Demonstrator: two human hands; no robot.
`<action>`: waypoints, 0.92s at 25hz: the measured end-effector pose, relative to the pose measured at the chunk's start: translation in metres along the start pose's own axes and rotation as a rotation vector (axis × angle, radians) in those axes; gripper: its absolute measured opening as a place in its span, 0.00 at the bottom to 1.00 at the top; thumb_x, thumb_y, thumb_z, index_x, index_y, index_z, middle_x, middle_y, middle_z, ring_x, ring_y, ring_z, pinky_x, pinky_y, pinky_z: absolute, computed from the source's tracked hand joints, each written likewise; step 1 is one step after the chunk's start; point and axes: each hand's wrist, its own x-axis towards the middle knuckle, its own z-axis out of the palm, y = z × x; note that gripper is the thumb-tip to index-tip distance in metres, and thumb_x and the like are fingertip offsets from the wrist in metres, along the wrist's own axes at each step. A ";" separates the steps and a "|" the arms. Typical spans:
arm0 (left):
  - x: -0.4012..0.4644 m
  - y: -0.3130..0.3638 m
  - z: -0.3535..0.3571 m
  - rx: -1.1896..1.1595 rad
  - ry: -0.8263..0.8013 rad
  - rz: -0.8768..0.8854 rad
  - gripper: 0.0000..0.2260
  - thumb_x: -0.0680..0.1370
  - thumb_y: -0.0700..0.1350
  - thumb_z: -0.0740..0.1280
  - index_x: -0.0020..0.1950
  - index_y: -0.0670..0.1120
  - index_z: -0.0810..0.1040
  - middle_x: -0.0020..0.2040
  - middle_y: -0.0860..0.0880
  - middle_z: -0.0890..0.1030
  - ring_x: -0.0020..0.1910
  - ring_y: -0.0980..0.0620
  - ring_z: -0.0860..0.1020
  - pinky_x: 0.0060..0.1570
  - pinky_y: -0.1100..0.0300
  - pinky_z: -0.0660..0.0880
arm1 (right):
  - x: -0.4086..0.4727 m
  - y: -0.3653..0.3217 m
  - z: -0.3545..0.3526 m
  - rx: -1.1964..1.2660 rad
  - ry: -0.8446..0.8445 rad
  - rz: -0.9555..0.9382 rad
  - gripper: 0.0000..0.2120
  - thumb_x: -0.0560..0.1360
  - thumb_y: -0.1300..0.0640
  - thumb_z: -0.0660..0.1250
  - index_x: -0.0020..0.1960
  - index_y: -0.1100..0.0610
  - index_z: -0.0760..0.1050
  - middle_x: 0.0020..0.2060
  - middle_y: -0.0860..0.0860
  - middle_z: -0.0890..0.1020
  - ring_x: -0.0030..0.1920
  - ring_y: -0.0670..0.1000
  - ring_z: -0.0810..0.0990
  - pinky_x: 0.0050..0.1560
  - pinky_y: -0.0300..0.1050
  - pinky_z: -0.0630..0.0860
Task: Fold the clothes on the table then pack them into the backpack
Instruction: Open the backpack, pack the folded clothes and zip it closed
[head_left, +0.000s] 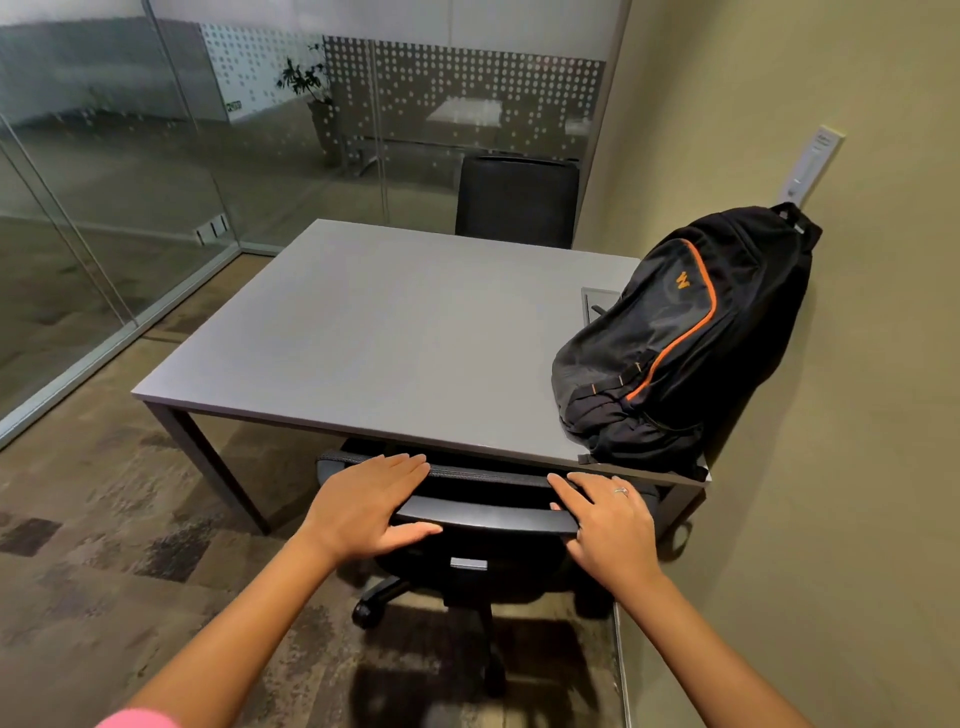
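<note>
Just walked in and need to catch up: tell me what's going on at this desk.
A person stands behind a black office chair tucked under the grey table. The left hand and right hand both rest on the chair's backrest, fingers fairly straight. A black backpack with orange trim leans against the wall on the table's right side, looking zipped shut. No loose clothes show on the tabletop.

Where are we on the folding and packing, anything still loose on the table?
No clothes show on the grey table. The black backpack looks zipped, leaning against the wall, so packing may be finished; its contents cannot be seen. Left hand and right hand rest on the office chair backrest. Nothing visibly remains.
</note>
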 end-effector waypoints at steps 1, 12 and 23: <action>0.005 -0.007 0.002 0.001 -0.011 -0.001 0.35 0.76 0.70 0.50 0.64 0.46 0.79 0.63 0.49 0.79 0.61 0.49 0.79 0.57 0.52 0.77 | 0.006 0.000 0.004 -0.017 -0.005 0.008 0.26 0.62 0.52 0.74 0.60 0.49 0.79 0.51 0.49 0.82 0.51 0.52 0.81 0.55 0.52 0.77; 0.052 -0.054 0.023 -0.070 -0.077 -0.044 0.35 0.74 0.73 0.51 0.65 0.48 0.78 0.63 0.51 0.79 0.62 0.52 0.78 0.59 0.54 0.75 | 0.057 -0.002 0.019 -0.078 -0.012 0.075 0.26 0.62 0.53 0.77 0.60 0.50 0.79 0.49 0.49 0.82 0.48 0.53 0.82 0.52 0.51 0.77; 0.049 -0.041 0.010 -0.121 -0.180 -0.135 0.38 0.74 0.74 0.48 0.69 0.50 0.75 0.66 0.53 0.77 0.66 0.53 0.74 0.65 0.54 0.69 | 0.053 -0.003 -0.003 -0.034 -0.131 0.052 0.32 0.68 0.31 0.62 0.63 0.51 0.76 0.53 0.48 0.81 0.52 0.52 0.80 0.52 0.50 0.76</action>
